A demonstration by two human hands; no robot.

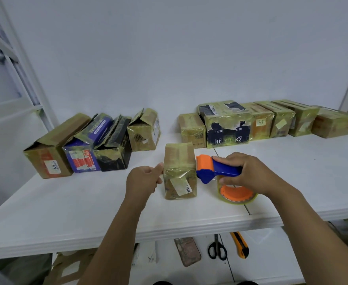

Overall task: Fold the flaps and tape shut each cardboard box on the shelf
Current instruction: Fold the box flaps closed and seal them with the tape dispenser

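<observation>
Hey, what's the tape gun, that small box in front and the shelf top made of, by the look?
The tape gun: moulded plastic, glossy blue and orange, by its smooth even colour. The small box: brown cardboard under shiny clear tape that wrinkles and glints. The shelf top: smooth matt white, perhaps laminate or painted board; cannot tell which.
</observation>
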